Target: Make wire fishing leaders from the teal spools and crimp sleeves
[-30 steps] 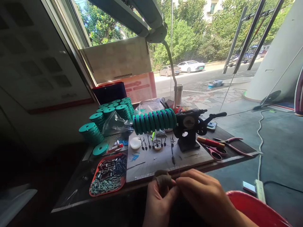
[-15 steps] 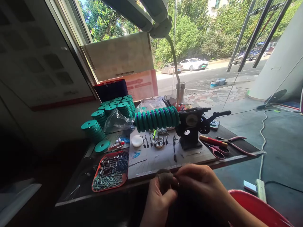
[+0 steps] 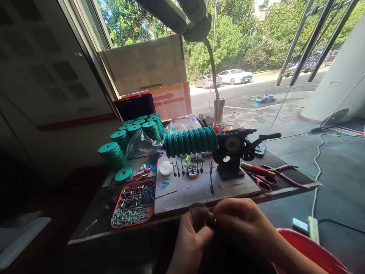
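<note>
My left hand (image 3: 194, 234) and my right hand (image 3: 242, 217) meet in front of the table's near edge, fingertips almost touching. Both are closed in a pinch. Between them a tiny shiny spot shows, too small to name. A dark wrap covers a finger of my left hand. Just beyond lies a pale board (image 3: 182, 198) with several small dark metal fittings (image 3: 182, 169) standing in a row and a longer dark piece (image 3: 211, 179). Over the board, a black hand-cranked winder (image 3: 232, 152) carries a row of green spools (image 3: 190, 142).
An orange-red tray (image 3: 112, 219) of small metal parts sits at the left. Behind it stand stacks of green spools (image 3: 110, 154). Scissors (image 3: 264, 184), pliers (image 3: 285, 173) and a red-handled tool (image 3: 258, 169) lie right. A red basin (image 3: 308, 247) is below right. A lamp (image 3: 212, 64) arches overhead.
The view has shifted slightly, so the table things sit a little to the right. My hands stay pinched together in almost the same place.
</note>
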Demonstrator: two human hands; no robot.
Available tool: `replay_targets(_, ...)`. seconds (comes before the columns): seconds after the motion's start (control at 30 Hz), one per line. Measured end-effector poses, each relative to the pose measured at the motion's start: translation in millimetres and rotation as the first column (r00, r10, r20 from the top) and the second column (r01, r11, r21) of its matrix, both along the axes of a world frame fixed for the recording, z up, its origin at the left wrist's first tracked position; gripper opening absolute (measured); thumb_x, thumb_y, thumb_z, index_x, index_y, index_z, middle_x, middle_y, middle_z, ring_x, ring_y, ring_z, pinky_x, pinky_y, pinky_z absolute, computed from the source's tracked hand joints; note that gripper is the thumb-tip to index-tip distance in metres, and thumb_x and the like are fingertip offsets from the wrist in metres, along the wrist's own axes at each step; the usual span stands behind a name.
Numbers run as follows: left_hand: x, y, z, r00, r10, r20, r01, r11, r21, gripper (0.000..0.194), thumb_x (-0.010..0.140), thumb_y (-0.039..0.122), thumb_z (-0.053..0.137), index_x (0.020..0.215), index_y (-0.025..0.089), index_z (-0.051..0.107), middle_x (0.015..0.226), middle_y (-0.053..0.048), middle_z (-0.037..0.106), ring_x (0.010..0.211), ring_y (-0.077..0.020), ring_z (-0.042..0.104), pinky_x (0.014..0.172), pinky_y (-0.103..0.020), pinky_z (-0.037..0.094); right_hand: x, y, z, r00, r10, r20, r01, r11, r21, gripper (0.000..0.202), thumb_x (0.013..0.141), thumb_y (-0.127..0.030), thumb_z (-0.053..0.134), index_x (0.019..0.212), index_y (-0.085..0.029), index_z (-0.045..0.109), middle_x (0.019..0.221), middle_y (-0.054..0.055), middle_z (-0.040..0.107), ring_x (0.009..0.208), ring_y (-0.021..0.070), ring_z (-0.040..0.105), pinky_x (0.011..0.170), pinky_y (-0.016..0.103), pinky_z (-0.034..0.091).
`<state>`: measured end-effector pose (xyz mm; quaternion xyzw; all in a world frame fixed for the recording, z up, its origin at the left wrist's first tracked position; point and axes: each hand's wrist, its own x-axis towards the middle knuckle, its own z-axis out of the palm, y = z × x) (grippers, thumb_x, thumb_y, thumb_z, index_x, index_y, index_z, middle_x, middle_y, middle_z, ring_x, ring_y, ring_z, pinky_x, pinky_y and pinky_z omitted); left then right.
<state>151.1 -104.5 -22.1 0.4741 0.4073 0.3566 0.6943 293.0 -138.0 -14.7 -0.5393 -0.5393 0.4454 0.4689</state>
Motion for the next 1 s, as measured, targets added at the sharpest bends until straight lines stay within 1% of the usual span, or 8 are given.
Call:
replay_targets(0.17,0,-1,2.9,0.999,0.010,-0.038,-0.011,1.000,-0.027,0.020,0.051,0.013,0.050,0.069,0.013,0.058,0.055,0.004,0.039,0.050,-0.0054,0.025,0.048,-0.021,0.017,0,-2,0.9,0.999,0.000,0.037,-0.001,1.000,0.021,0.034,0.075,-0.042,0.056,0.074,-0.008,0.062,0.070,0.004,0.055,0.066,0.0031,0.050,0.060,0.007,0.039)
replay_targets(0.33,1,0,6.5,1.000,-0.017,-0.017,0.016,0.999,-0.048,0.020,0.050,0.015,0.049,0.070,0.012,0.054,0.053,0.005,0.035,0.049,-0.0052,0.025,0.047,-0.021,0.016,0,-2,0.7,1.000,0.003,0.025,-0.003,1.000,0.006,0.034,0.075,-0.042,0.056,0.076,-0.008,0.061,0.070,0.004,0.055,0.066,0.0029,0.050,0.060,0.007,0.039)
replay_targets(0.5,0,1,4.3,0.999,-0.047,-0.006,0.046,0.997,-0.054,0.022,0.051,0.015,0.047,0.071,0.012,0.053,0.051,0.006,0.032,0.047,-0.0045,0.024,0.047,-0.021,0.015,-1,-3,1.2,0.999,-0.003,0.042,0.002,1.000,0.021,0.031,0.076,-0.038,0.055,0.074,-0.008,0.061,0.069,0.003,0.055,0.065,0.0025,0.050,0.059,0.007,0.039)
replay_targets(0.73,1,1,4.4,1.000,-0.017,-0.018,0.016,0.997,-0.073,0.018,0.051,0.015,0.048,0.069,0.012,0.050,0.052,0.006,0.034,0.047,-0.0041,0.027,0.047,-0.021,0.017,0,-1,2.1,0.989,-0.002,0.145,-0.004,0.999,0.045,0.029,0.076,-0.039,0.056,0.075,-0.011,0.064,0.073,0.002,0.058,0.069,0.0026,0.052,0.064,0.007,0.040)
replay_targets(0.8,1,0,4.6,1.000,-0.007,-0.025,0.005,0.997,-0.081,0.019,0.051,0.015,0.049,0.069,0.012,0.051,0.053,0.006,0.036,0.047,-0.0040,0.028,0.047,-0.020,0.017,1,0,2.4,0.986,0.014,0.169,-0.022,0.999,0.047,0.027,0.077,-0.038,0.055,0.076,-0.012,0.064,0.075,0.002,0.058,0.070,0.0028,0.054,0.066,0.008,0.041)
replay_targets(0.87,1,0,3.4,1.000,-0.009,-0.020,0.008,0.998,-0.059,0.018,0.052,0.016,0.054,0.070,0.012,0.053,0.054,0.005,0.038,0.048,-0.0042,0.028,0.046,-0.020,0.018,2,1,3.1,0.982,0.034,0.186,-0.045,0.998,0.052,0.028,0.077,-0.039,0.055,0.078,-0.012,0.065,0.076,0.002,0.059,0.072,0.0033,0.055,0.067,0.008,0.041)
replay_targets(0.93,0,0,0.3,1.000,-0.001,-0.009,0.001,0.999,-0.038,0.021,0.055,0.021,0.061,0.073,0.011,0.055,0.059,0.002,0.043,0.051,-0.0050,0.032,0.046,-0.019,0.020,2,2,4.2,0.978,0.045,0.203,-0.056,0.997,0.052,0.029,0.077,-0.039,0.055,0.078,-0.012,0.065,0.076,0.002,0.059,0.072,0.0034,0.055,0.067,0.008,0.041)
replay_targets(1.0,0,2,-3.9,1.000,0.003,0.012,-0.003,1.000,-0.030,0.029,0.057,0.029,0.068,0.076,0.010,0.058,0.064,-0.001,0.048,0.056,-0.0063,0.036,0.048,-0.018,0.023,2,2,5.8,0.975,0.054,0.217,-0.066,0.997,0.051,0.029,0.077,-0.039,0.055,0.077,-0.011,0.065,0.075,0.002,0.059,0.071,0.0032,0.054,0.066,0.008,0.041)
